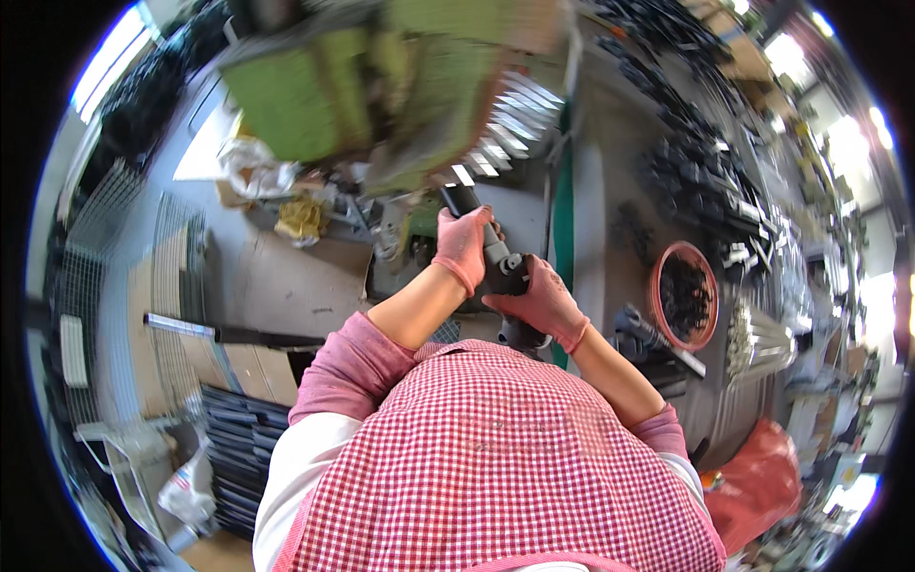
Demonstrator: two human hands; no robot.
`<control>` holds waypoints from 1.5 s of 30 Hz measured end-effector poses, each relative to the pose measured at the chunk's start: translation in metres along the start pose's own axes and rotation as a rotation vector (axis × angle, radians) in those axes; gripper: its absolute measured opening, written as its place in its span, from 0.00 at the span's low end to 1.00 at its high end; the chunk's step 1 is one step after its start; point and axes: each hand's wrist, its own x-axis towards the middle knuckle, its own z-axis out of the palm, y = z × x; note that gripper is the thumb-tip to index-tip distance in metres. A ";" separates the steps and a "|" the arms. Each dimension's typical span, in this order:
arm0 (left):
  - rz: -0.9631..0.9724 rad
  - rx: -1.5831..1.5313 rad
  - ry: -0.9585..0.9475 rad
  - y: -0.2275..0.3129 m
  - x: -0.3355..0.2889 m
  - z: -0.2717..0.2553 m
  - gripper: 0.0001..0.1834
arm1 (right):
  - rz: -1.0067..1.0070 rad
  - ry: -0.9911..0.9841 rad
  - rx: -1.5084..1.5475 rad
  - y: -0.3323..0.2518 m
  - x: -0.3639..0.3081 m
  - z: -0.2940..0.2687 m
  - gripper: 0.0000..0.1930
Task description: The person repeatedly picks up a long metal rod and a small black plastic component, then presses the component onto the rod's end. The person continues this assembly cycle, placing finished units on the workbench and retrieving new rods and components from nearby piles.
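Note:
In front of my chest, a black tube with a grey metal fitting slants between my two gloved hands. My left hand, in a pink glove, is closed around the tube just above the fitting. At the lower end, my right hand, in a matching glove, curls around a black part next to the fitting. Its fingertips are partly hidden behind that part. Past the tube's far end stands a green machine, blurred, with a row of shiny metal strips along its side.
On the workbench to the right stands a red basin of small black parts. Piles of black tubes lie beyond it. At lower left are stacked black tubes. A red bag sits at lower right.

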 end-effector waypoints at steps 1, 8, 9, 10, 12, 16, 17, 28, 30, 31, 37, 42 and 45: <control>-0.022 0.006 -0.032 0.007 0.001 -0.013 0.13 | 0.000 -0.066 0.045 -0.007 0.007 0.003 0.33; 0.073 -0.052 0.007 0.070 -0.023 -0.120 0.13 | 0.093 -0.426 0.870 -0.078 0.097 0.036 0.21; 0.093 -0.084 0.034 0.077 -0.022 -0.126 0.13 | 0.038 -0.421 0.925 -0.087 0.106 0.044 0.20; 0.077 -0.118 0.094 0.084 -0.020 -0.132 0.13 | 0.014 -0.434 0.921 -0.095 0.114 0.050 0.21; 0.203 -0.094 0.017 0.094 -0.015 -0.137 0.13 | -0.004 -0.397 0.770 -0.108 0.127 0.062 0.24; 0.312 0.095 -0.086 0.119 -0.004 -0.135 0.16 | 0.139 -0.488 0.716 -0.122 0.133 0.064 0.23; 0.269 0.207 -0.098 0.128 0.000 -0.133 0.19 | 0.189 -0.498 0.720 -0.126 0.134 0.062 0.23; -0.096 0.686 -0.414 0.203 0.034 -0.121 0.23 | -0.084 -0.541 0.811 -0.130 0.130 0.062 0.17; -0.132 0.654 -0.421 0.203 0.036 -0.125 0.23 | -0.041 -0.523 0.794 -0.130 0.132 0.062 0.19; -0.167 0.636 -0.436 0.203 0.036 -0.126 0.23 | 0.019 -0.478 0.778 -0.132 0.133 0.063 0.20; -0.238 0.558 -0.461 0.206 0.033 -0.124 0.23 | -0.113 -0.470 0.739 -0.149 0.123 0.064 0.20; -0.257 0.611 -0.478 0.202 0.041 -0.125 0.23 | 0.241 -0.517 0.487 -0.141 0.129 0.054 0.22; -0.261 0.589 -0.482 0.193 0.062 -0.133 0.25 | 0.326 -0.536 0.681 -0.126 0.138 0.057 0.19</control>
